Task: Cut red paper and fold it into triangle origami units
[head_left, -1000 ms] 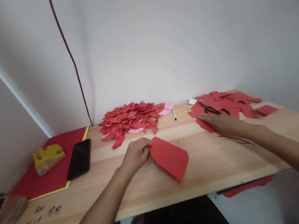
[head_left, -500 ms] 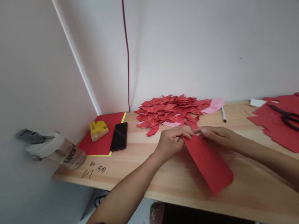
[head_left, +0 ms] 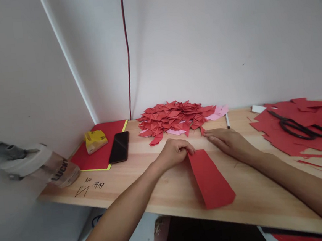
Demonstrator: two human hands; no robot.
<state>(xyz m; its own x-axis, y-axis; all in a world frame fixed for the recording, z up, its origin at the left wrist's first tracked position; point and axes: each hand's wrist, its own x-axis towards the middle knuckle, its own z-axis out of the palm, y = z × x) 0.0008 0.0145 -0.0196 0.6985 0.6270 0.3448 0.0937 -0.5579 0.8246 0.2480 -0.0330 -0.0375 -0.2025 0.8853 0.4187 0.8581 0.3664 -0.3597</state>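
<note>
A long piece of red paper (head_left: 212, 180) slants over the table's front part, its far left corner pinched in my left hand (head_left: 174, 153). The thumb and fingers of that hand are closed on the corner. To the right of the sheet, my right hand (head_left: 226, 139) rests with its fingers stretched out, apart from the paper. Its fingertips are close to the near edge of a heap of folded red paper pieces (head_left: 175, 117), which lies against the wall.
Black scissors (head_left: 297, 128) lie on cut red paper sheets (head_left: 278, 139) at the right. A marker (head_left: 227, 121) is by pink paper (head_left: 219, 112). On the left are a phone (head_left: 119, 147), a yellow packet (head_left: 95, 141) and a tilted bottle (head_left: 53, 168). A red cable (head_left: 127, 55) hangs down the wall.
My right hand has let go of the red paper and now lies flatter beside it. My left hand still pinches the corner. The whole view has shifted, bringing the scissors further in.
</note>
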